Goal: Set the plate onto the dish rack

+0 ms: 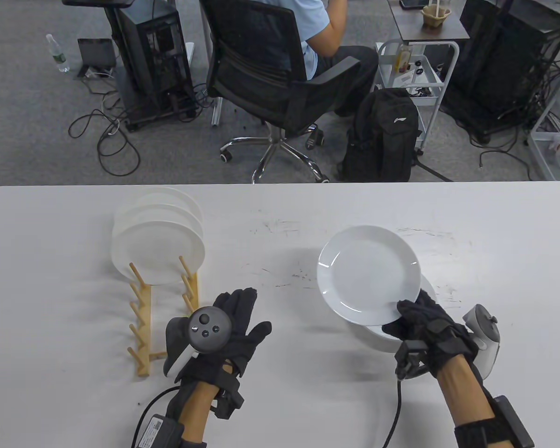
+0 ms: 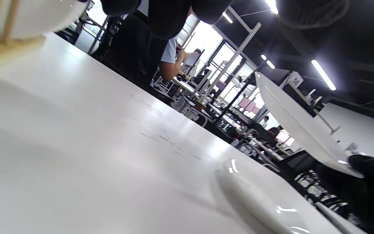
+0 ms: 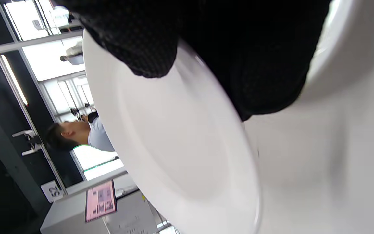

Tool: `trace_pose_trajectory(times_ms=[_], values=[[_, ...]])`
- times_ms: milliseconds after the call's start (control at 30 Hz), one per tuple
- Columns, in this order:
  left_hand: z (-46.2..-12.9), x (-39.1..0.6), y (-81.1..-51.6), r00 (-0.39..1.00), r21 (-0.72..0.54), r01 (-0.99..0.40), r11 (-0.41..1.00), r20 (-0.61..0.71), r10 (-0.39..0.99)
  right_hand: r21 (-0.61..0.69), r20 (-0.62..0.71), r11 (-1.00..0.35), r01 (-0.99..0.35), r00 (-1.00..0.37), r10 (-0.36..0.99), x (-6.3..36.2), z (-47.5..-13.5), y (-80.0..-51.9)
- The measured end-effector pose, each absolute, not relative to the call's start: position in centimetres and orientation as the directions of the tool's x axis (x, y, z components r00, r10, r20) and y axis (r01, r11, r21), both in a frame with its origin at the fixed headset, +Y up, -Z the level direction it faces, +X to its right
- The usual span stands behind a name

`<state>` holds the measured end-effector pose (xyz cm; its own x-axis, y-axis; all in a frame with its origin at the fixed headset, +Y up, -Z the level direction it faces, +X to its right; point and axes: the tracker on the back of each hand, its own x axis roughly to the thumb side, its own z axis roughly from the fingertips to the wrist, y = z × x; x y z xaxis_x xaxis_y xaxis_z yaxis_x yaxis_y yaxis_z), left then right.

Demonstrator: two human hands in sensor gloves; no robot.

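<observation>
The white table (image 1: 280, 224) carries everything: on its left side a wooden dish rack (image 1: 144, 317) with three white plates (image 1: 158, 247) already standing upright in its far slots, the nearer pegs bare, and on its right side a plate (image 1: 367, 273) lifted and tilted over another plate (image 1: 401, 338) that lies flat on the table beneath it. Judging by this, the task is partway through: some plates are racked, one is in hand but well apart from the rack, and it has yet to be carried across and lowered between the free pegs; at least one more waits below. The held plate is plain, glossy white and round with a shallow well and a broad rim, showing no chip or mark. The right hand (image 1: 429, 326) grips its near edge, thumb on the upper face and fingers underneath, as the right wrist view confirms. The left hand (image 1: 224, 331) rests over the table just beside the rack's near end, its grip loose with fingers spread and holding nothing.
</observation>
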<state>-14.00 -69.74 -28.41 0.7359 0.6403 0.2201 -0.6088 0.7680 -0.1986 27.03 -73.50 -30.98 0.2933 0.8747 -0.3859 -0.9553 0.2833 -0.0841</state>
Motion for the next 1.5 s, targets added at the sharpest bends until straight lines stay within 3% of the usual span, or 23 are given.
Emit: trace_pose_trajectory(times_ms=[100, 200, 333, 400, 467, 500, 600, 733, 833, 967, 1133, 1500], values=[[-28.5, -12.6, -70.8, 0.556, -0.325, -0.749, 0.577, 0.165, 0.815, 0.037, -0.409, 0.286, -0.958, 0.246, 0.879, 24.7, -31.0, -73.8], [-28.7, -11.5, -72.5, 0.236, -0.469, -0.86, 0.201, -0.017, 0.972, 0.177, -0.403, 0.271, -0.946, 0.182, 0.897, 22.4, -30.8, -73.7], [-28.6, -11.5, -74.5, -0.133, -0.423, -0.871, -0.25, -0.288, 0.948, 0.262, -0.296, 0.089, -0.961, 0.008, 0.955, 21.0, -30.5, -72.6], [-28.3, -11.5, -74.6, -0.195, -0.414, -0.85, -0.325, -0.327, 0.925, 0.235, -0.224, -0.045, -0.971, -0.1, 0.969, 21.1, -30.5, -71.7], [-28.4, -12.0, -73.5, -0.143, -0.341, -0.913, -0.225, -0.249, 0.958, 0.209, -0.136, -0.157, -0.965, -0.188, 0.973, 21.4, -30.5, -71.0], [-28.4, -12.5, -72.5, -0.056, -0.303, -0.947, -0.109, -0.178, 0.982, 0.197, -0.11, -0.183, -0.963, -0.208, 0.972, 21.8, -30.5, -70.7], [-28.4, -14.1, -69.6, 0.124, -0.177, -0.977, 0.121, -0.007, 0.992, 0.159, -0.088, -0.197, -0.967, -0.213, 0.973, 22.7, -30.5, -70.0], [-28.4, -17.2, -63.9, 0.405, 0.112, -0.914, 0.389, 0.219, 0.888, 0.106, -0.033, -0.45, -0.887, -0.456, 0.89, 24.4, -30.9, -69.3], [-28.8, -19.1, -59.7, 0.646, 0.303, -0.762, 0.573, 0.283, 0.709, 0.084, -0.036, -0.589, -0.804, -0.593, 0.804, 25.2, -31.2, -69.4], [-30.6, -21.0, -55.8, 0.927, 0.472, -0.375, 0.798, 0.19, 0.323, 0.075, -0.071, -0.677, -0.733, -0.681, 0.729, 26.0, -31.6, -69.8], [-33.6, -22.8, -55.1, 0.996, 0.433, -0.085, 0.897, 0.066, 0.062, 0.085, -0.101, -0.66, -0.746, -0.666, 0.739, 26.6, -31.9, -70.2], [-39.2, -25.3, -59.9, 0.993, 0.095, 0.078, 0.992, -0.097, -0.069, 0.112, -0.111, -0.66, -0.743, -0.67, 0.734, 26.4, -31.9, -70.3]])
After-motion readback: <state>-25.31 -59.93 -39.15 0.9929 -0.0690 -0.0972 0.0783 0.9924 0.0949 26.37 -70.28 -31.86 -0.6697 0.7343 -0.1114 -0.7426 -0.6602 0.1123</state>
